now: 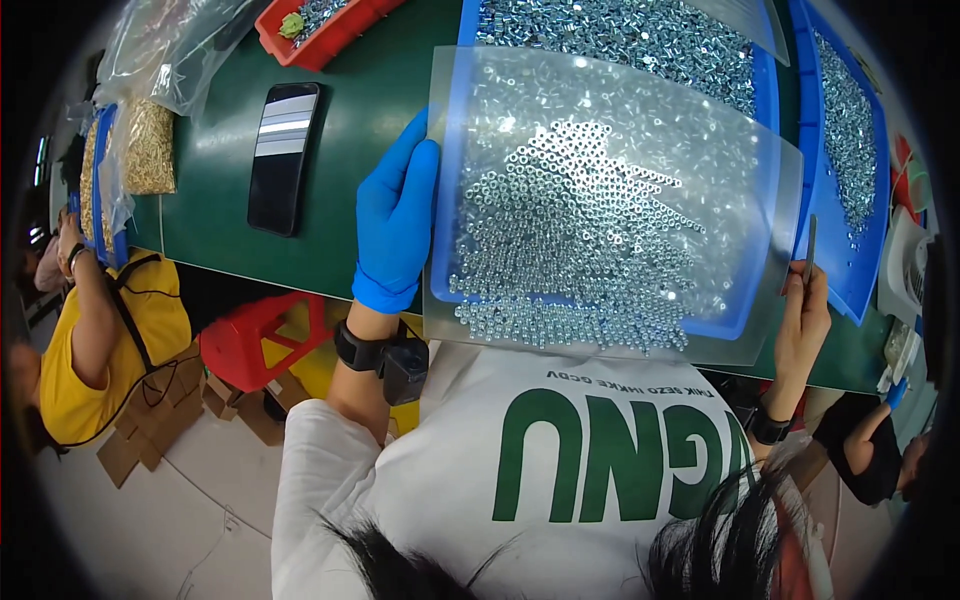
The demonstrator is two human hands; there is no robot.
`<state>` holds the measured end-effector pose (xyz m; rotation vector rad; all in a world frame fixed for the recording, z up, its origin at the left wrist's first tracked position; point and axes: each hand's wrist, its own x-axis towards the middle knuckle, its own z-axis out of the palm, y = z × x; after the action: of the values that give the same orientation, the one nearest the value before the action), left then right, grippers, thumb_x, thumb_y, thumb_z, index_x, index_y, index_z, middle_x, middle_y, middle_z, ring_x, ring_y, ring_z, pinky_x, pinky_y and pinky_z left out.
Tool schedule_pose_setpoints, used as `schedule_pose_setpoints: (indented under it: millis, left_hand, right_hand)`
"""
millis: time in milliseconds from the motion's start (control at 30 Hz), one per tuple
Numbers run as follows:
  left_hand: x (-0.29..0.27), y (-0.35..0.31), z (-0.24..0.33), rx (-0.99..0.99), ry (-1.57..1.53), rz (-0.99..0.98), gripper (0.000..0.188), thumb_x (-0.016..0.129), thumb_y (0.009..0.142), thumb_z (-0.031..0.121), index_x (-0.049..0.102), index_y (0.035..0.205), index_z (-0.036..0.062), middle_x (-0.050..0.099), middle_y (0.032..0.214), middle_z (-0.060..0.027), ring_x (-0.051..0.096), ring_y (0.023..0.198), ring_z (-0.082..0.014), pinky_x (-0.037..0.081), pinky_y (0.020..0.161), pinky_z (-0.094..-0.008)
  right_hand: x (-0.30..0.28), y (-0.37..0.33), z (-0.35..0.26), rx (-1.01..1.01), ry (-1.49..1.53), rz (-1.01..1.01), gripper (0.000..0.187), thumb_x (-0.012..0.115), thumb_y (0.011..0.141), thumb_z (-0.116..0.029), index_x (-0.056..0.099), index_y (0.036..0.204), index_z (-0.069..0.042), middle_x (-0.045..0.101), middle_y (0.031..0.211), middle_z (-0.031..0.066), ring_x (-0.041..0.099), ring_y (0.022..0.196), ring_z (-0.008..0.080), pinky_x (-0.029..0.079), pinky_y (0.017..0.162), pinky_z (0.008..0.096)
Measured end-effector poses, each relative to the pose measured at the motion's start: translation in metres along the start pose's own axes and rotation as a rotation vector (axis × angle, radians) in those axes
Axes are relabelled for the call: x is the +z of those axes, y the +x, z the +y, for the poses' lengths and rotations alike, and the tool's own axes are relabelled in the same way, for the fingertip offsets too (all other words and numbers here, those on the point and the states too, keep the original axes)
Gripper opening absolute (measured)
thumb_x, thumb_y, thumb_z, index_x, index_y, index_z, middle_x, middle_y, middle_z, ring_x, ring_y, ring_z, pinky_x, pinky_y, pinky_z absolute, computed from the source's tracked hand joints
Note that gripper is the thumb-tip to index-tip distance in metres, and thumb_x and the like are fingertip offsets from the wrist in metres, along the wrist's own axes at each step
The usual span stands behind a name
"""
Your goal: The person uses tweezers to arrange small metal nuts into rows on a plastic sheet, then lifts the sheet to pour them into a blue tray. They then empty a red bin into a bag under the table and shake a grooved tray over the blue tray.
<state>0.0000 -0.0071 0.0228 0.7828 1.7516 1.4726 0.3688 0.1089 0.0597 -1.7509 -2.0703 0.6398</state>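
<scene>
A clear, frosted plastic sheet lies tilted in front of me above a blue tray. Many small shiny metal rings cover its middle and lower part, packed closely toward the near edge. My left hand, in a blue glove, grips the sheet's left edge, some fingers hidden behind it. Beside the right edge, my bare right hand closes on a slim grey metal tool that points upward. Whether this hand also touches the sheet, I cannot tell.
A black phone lies on the green table, left of my glove. Behind it stands a red bin. Another blue tray of metal parts is at right. Bagged brass-coloured parts and a person in yellow are at left.
</scene>
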Motion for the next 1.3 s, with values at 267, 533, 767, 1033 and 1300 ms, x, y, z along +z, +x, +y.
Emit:
schedule_pose_setpoints:
  millis: [267, 533, 767, 1033, 1300]
  left_hand:
    - [0.005, 0.007, 0.004, 0.008, 0.083, 0.014, 0.035, 0.048, 0.091, 0.016, 0.049, 0.123, 0.0017, 0.061, 0.097, -0.0037, 0.051, 0.081, -0.0059, 0.044, 0.072, -0.0212]
    - [0.003, 0.032, 0.009, -0.033, 0.026, 0.012, 0.034, 0.051, 0.09, 0.017, 0.052, 0.12, 0.0019, 0.044, 0.065, 0.0085, 0.034, 0.055, 0.0001, 0.028, 0.048, -0.0171]
    - [0.006, 0.037, 0.014, -0.059, -0.032, 0.036, 0.033, 0.051, 0.09, 0.017, 0.053, 0.12, 0.0025, 0.038, 0.06, 0.011, 0.027, 0.051, 0.0011, 0.02, 0.044, -0.0165]
    - [0.004, 0.036, 0.006, -0.03, -0.055, 0.03, 0.033, 0.051, 0.09, 0.016, 0.053, 0.12, 0.0025, 0.04, 0.061, 0.0108, 0.028, 0.051, 0.0013, 0.021, 0.044, -0.0167]
    - [0.005, 0.036, 0.006, 0.006, -0.072, 0.061, 0.033, 0.052, 0.09, 0.016, 0.053, 0.119, 0.002, 0.041, 0.062, 0.0108, 0.029, 0.052, 0.0014, 0.021, 0.044, -0.0165]
  right_hand:
    - [0.019, -0.008, 0.004, 0.078, 0.1, 0.103, 0.032, 0.045, 0.092, -0.014, 0.049, 0.122, -0.003, 0.04, 0.066, -0.0051, 0.033, 0.059, 0.0036, 0.028, 0.054, 0.0185]
    - [0.023, 0.013, -0.003, 0.073, 0.347, 0.052, 0.033, 0.048, 0.091, -0.016, 0.049, 0.123, -0.004, 0.039, 0.066, -0.0061, 0.034, 0.057, 0.0021, 0.027, 0.049, 0.0177]
    - [0.016, 0.018, -0.007, 0.107, 0.466, -0.027, 0.033, 0.046, 0.092, -0.015, 0.05, 0.124, -0.006, 0.039, 0.066, -0.007, 0.035, 0.058, 0.0023, 0.027, 0.052, 0.0168]
    - [0.022, 0.012, -0.005, 0.1, 0.417, 0.012, 0.035, 0.048, 0.092, -0.018, 0.049, 0.124, -0.005, 0.036, 0.066, -0.008, 0.031, 0.059, 0.0018, 0.023, 0.052, 0.017]
    - [0.025, 0.012, -0.009, 0.098, 0.403, 0.052, 0.036, 0.048, 0.092, -0.019, 0.048, 0.125, -0.004, 0.036, 0.066, -0.0078, 0.032, 0.059, 0.0019, 0.023, 0.052, 0.017]
